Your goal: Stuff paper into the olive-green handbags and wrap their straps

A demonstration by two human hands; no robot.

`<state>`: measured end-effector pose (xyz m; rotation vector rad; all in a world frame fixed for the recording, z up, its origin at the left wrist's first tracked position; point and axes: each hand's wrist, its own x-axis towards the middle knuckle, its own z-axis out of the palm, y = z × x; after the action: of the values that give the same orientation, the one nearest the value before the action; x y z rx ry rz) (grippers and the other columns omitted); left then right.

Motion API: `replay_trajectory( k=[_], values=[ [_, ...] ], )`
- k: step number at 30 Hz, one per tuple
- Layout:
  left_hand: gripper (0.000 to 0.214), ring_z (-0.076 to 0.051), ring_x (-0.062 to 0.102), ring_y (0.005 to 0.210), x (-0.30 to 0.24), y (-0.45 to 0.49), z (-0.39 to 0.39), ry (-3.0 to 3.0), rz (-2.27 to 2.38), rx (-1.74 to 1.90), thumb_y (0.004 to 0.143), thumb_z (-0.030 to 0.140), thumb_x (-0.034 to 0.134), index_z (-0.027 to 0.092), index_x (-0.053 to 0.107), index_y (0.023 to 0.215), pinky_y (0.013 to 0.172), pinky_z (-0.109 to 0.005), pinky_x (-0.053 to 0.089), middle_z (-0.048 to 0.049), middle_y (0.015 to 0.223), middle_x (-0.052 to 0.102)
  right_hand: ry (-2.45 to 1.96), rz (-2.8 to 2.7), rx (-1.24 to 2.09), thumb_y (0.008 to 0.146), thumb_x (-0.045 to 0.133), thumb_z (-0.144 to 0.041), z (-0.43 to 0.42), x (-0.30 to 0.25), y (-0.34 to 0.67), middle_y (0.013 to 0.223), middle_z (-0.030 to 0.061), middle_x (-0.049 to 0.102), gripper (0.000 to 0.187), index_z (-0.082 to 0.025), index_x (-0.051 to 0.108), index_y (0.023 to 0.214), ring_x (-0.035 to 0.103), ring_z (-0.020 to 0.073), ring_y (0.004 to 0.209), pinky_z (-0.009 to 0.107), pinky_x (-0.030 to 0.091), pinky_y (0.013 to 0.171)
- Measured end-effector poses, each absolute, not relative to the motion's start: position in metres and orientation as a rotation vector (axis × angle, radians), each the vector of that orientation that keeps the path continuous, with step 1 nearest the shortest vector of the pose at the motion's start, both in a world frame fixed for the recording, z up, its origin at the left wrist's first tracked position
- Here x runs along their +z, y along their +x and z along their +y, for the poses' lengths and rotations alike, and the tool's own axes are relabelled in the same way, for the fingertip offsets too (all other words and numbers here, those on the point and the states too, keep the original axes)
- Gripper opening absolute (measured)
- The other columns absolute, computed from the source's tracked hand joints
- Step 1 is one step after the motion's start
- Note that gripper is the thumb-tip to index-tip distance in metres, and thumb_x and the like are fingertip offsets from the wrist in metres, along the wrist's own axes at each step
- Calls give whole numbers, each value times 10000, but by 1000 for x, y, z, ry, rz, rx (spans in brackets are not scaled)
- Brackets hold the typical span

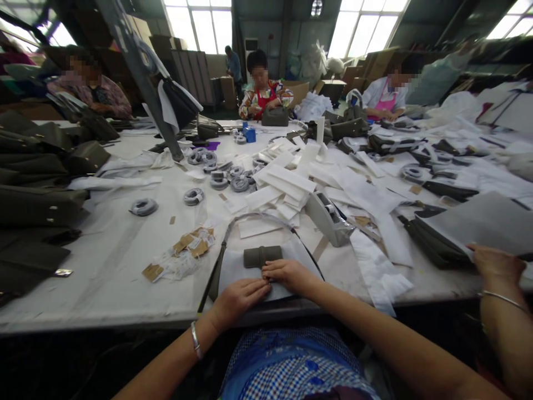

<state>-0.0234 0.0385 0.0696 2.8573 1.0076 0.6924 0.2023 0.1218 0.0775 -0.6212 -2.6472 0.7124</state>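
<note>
In the head view, an olive-grey handbag (215,278) lies at the table's near edge, its handle looped away from me. A white sheet (233,266) covers much of its front, and an olive flap (262,256) shows on top. My left hand (241,300) is closed at the lower edge of the flap, its fingertips together. From the right, my right hand (289,275) meets it there, fingers closed over the flap's lower end. Whatever small part lies between the fingertips is mostly hidden.
Beyond the bag stands a grey tape dispenser (331,218), near white strips (287,183) and wrapped coils (239,182). Tags (194,243) lie left. Olive bags (37,211) are piled far left. A co-worker's hand (497,264) touches a sheet-covered bag at right. Several people sit opposite.
</note>
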Motion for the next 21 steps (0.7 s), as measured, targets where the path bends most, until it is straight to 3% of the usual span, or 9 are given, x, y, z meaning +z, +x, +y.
replay_trajectory(
  k=[3,9,16,21],
  values=[
    [342,-173,659,1111,74,-13,31,2772,1122,669,975,128,415,156,580,1274,959,-311,563,-95,1219,687,-617,-2744,607,959,540,-167,124,80,199,1156,36,727,222,-208,729,1068,664,140,1083,273,487,1005],
    [416,-212,606,1215,61,-4,14,2843,1294,649,956,223,481,176,529,1366,1020,-350,527,-92,1336,626,-440,-2942,233,932,623,-260,137,89,189,1030,7,732,116,-193,712,902,632,158,994,286,453,903],
    [470,-217,622,1192,39,-7,16,2993,1288,794,921,267,531,166,524,1379,975,-326,556,-64,1354,613,-389,-2970,-31,949,595,-276,140,83,184,1019,15,675,114,-198,676,931,554,172,963,295,425,791],
    [518,-217,638,1168,32,-10,17,3050,1262,861,917,261,522,151,475,1421,946,-320,575,-67,1333,628,-403,-3005,-31,933,620,-255,137,88,182,979,30,636,75,-192,656,915,526,187,919,285,389,654]
  ],
)
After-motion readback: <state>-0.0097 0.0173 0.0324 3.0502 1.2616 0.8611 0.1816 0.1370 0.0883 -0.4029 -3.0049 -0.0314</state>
